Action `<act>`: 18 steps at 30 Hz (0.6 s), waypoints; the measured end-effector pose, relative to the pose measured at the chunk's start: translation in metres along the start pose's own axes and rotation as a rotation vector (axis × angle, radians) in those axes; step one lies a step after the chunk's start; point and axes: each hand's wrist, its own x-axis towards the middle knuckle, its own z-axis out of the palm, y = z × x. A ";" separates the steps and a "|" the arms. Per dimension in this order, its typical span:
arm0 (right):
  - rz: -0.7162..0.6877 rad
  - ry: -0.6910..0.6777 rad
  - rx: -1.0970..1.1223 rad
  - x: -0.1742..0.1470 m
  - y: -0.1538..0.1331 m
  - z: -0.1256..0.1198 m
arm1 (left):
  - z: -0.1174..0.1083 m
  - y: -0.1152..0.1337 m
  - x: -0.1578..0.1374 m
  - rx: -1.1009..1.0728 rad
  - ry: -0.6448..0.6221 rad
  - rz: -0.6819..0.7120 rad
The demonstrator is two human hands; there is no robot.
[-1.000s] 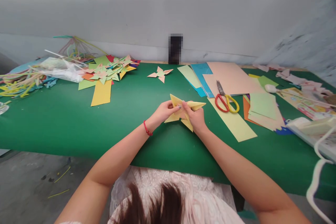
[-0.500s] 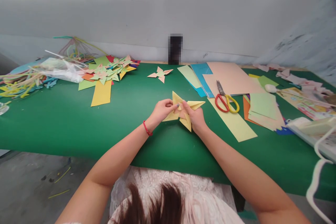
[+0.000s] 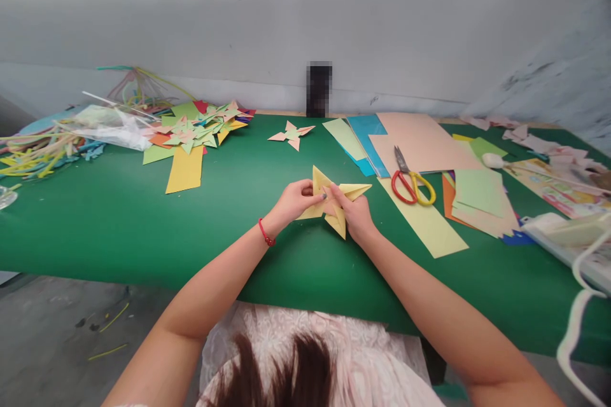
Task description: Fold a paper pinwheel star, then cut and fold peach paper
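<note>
Between my hands is a folded paper star (image 3: 337, 223), yellow with a pinkish middle and four pointed arms. My left hand (image 3: 294, 201) grips its left side, thumb pressed near the centre. From the right, my right hand (image 3: 357, 211) pinches it with the thumb on top; the fingers underneath are hidden. A finished-looking pink and pale green paper star (image 3: 291, 135) lies alone behind my hands. Scissors (image 3: 405, 179) with one red and one yellow handle rest to the right, partly on a pale yellow paper strip (image 3: 432, 229).
Several paper stars (image 3: 191, 132) are heaped at the back left over a yellow strip (image 3: 184, 170). Thin coloured strips (image 3: 42, 149) lie further left. Pink sheets (image 3: 420, 140), pale green pieces (image 3: 480, 194) and a white cable (image 3: 570, 331) are on the right. A pixelated dark object (image 3: 319, 90) stands against the wall.
My left thumb has shifted slightly on the star's middle, and the star has moved a touch leftward. Both hands keep their hold; everything else stays put.
</note>
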 end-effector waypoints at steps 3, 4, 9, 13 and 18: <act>0.020 -0.020 0.035 0.002 0.002 0.000 | 0.000 -0.003 0.001 0.013 0.025 0.019; 0.023 -0.027 0.039 0.003 0.003 -0.001 | 0.000 -0.004 0.001 0.020 0.036 0.021; 0.023 -0.074 0.068 0.005 0.005 -0.002 | -0.001 -0.008 0.002 0.049 0.072 0.023; 0.021 -0.060 0.074 0.004 0.005 -0.002 | -0.002 -0.005 0.002 0.066 0.040 -0.018; 0.013 -0.017 0.056 0.004 0.003 -0.002 | -0.003 0.003 -0.001 0.016 -0.016 -0.061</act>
